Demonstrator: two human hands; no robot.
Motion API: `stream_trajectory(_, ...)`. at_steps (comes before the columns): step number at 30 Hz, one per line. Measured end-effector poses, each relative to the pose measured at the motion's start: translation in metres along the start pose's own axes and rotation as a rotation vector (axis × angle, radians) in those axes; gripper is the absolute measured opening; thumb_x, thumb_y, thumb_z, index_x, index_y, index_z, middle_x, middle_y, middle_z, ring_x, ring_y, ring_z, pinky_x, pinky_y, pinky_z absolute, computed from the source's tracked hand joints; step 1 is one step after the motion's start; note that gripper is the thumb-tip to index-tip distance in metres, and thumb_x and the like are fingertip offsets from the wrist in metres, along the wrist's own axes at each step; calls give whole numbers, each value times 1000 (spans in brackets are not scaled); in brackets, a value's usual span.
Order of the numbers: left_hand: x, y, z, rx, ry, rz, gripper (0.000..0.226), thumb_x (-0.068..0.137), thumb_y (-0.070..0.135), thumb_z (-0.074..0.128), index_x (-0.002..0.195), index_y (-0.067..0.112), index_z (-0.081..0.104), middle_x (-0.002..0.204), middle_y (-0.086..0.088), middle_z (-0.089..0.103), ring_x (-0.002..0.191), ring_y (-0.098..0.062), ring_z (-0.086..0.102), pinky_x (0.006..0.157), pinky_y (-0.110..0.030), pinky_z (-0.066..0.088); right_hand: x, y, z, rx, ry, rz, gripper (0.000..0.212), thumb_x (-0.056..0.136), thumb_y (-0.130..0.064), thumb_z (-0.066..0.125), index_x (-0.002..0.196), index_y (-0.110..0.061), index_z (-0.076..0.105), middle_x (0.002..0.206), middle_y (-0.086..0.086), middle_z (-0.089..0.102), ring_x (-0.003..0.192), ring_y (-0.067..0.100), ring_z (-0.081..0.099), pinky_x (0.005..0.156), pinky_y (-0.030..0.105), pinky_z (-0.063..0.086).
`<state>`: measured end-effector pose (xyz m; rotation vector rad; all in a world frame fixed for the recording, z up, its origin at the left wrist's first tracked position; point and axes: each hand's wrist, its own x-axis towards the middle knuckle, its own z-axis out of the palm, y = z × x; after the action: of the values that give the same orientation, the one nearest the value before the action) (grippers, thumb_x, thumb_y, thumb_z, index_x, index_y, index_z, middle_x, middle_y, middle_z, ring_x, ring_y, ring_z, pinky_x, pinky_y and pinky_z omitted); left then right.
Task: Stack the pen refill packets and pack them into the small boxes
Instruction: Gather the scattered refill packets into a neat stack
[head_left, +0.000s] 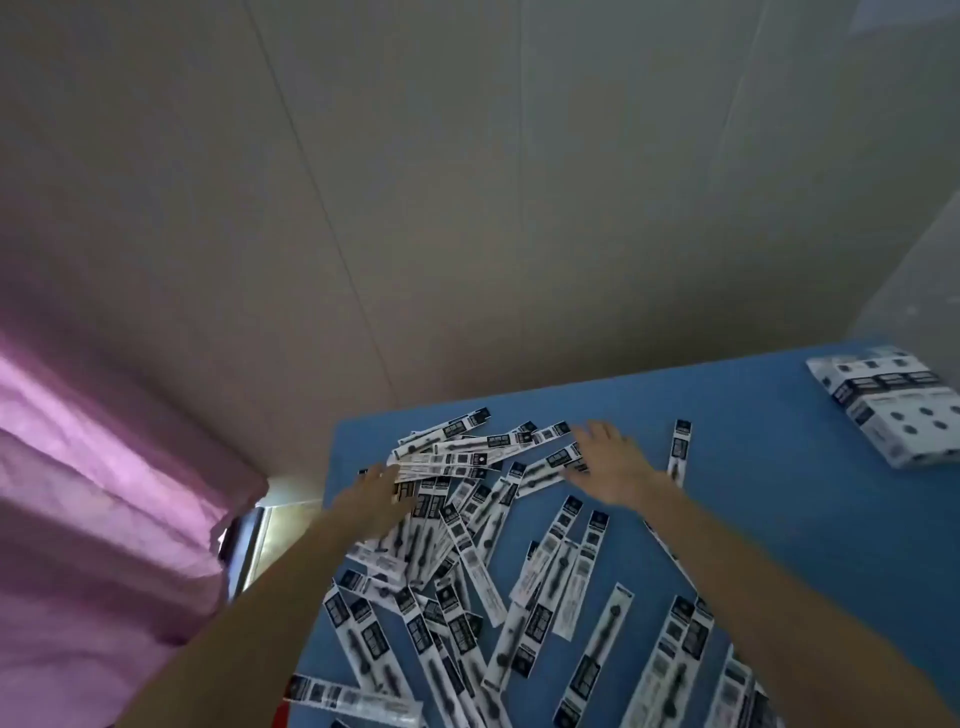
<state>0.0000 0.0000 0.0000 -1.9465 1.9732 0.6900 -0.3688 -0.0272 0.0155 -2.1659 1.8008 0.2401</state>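
Flat glossy refill packets (467, 561) strewn on blue table (769, 441); left hand (375, 491) and right hand (615, 462) spread flat, gripping nothing; small boxes (888, 410) far right.

The flat tabletop (753, 467) is a solid mid blue, no pattern at all. Scattered over it, the long thin plastic refill packets (540, 571) are white with black label blocks and a dark stripe down the middle; the print is too blurry to read. The stacked small cardboard boxes (893, 410) in the far corner are white with black bands and what look like dark dots. The hanging fabric curtain (93, 467) is plain pinkish purple, and the panelled wall (467, 182) is a dull beige-grey.
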Motion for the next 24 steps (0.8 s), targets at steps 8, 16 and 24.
stream_trajectory(8,3,11,57,-26,116,-52,86,98,71,17,164,21,-6,168,-5,-22,157,-29,-14,123,-45,-2,67,-97,31,-56,-39,-377,78,105,-55,42,164,-17,8,171,11,0,158,37,1,124,62,16)
stream_trajectory(16,-1,23,87,-20,227,-100,93,82,87,-7,157,36,-24,161,-4,-41,146,-38,-38,120,-61,-17,119,-123,54,-79,-48,-425,84,99,-74,12,164,-24,-6,171,7,-16,156,32,-18,124,63,-5)
stream_trajectory(24,11,28,94,-94,351,-146,98,90,85,14,160,25,-20,165,-8,-33,152,-35,-27,124,-58,-10,92,-46,83,4,32,-324,90,94,-83,9,164,-28,-2,171,3,-17,157,30,-16,125,59,-6)
